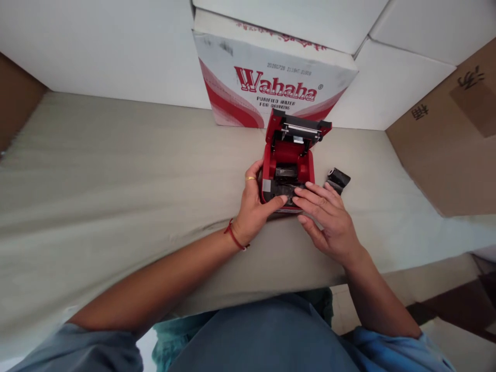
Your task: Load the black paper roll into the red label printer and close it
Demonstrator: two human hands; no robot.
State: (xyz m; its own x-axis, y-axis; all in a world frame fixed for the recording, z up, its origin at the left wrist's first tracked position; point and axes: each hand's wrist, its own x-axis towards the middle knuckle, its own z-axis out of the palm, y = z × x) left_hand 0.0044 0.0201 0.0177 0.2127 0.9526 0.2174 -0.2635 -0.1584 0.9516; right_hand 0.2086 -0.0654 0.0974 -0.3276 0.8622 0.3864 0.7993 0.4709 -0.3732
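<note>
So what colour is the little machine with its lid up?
The machine is red with black parts; the head view shows it best.

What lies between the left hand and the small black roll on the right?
The open red printer, then part of the right hand, as the head view shows.

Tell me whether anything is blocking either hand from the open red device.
Nothing visible. The left hand holds the red device at its left side; the right hand is at its front. The raised lid stands behind, and the black roll lies off to the right.
</note>
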